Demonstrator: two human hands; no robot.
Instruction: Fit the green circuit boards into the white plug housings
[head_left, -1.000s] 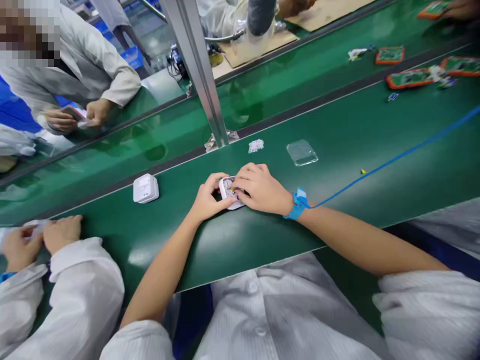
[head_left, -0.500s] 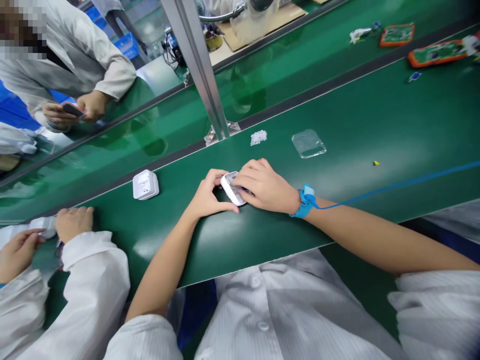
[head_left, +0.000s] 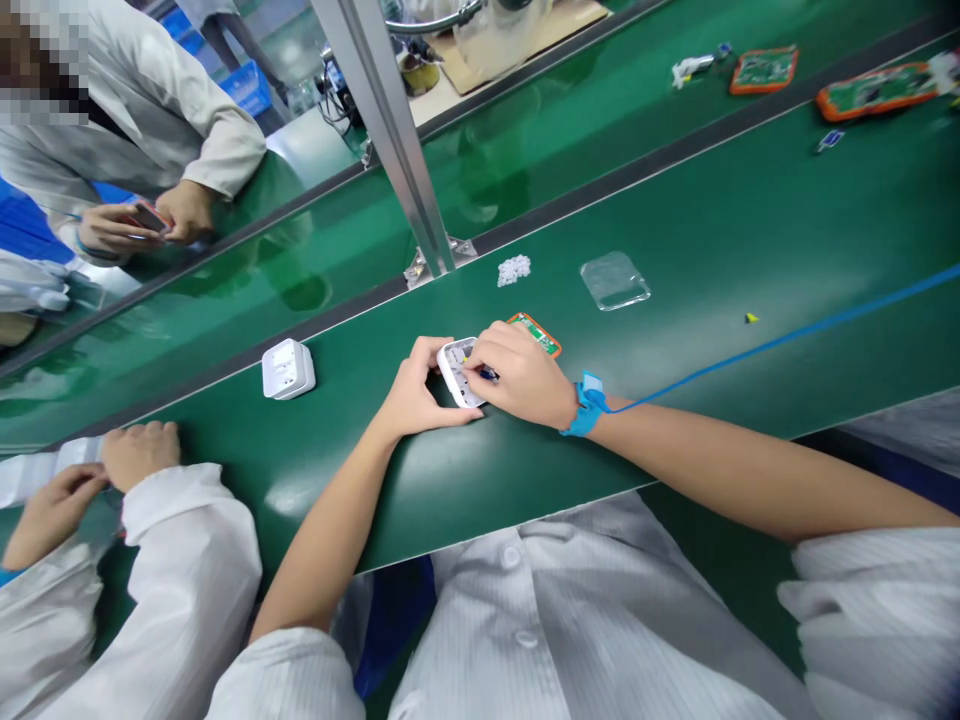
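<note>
My left hand [head_left: 412, 396] grips a white plastic housing [head_left: 452, 372] by its rim, thumb along the near edge and fingers at the far edge. The housing is tilted, its open inside facing up. Over its right part is my right hand [head_left: 521, 375], fingertips pinched together at the inside. A small dark piece shows by those fingertips, too small to name. Just behind the right hand lies an orange-edged green circuit board [head_left: 541, 337], partly covered by the hand. A blue wrist strap [head_left: 585, 405] with a cord circles my right wrist.
Stacked white housings [head_left: 288, 369] stand to the left. Small white pieces [head_left: 514, 270], a clear plastic cover [head_left: 615, 281] and a yellow scrap [head_left: 752, 318] lie beyond my hands. A metal post [head_left: 405, 150] rises behind. A co-worker's hands [head_left: 142, 455] work at left; another person [head_left: 150, 120] sits opposite.
My right hand has shifted slightly left and toward me, uncovering more of the circuit board behind it. The housing is tipped flatter, showing more of its inside.
</note>
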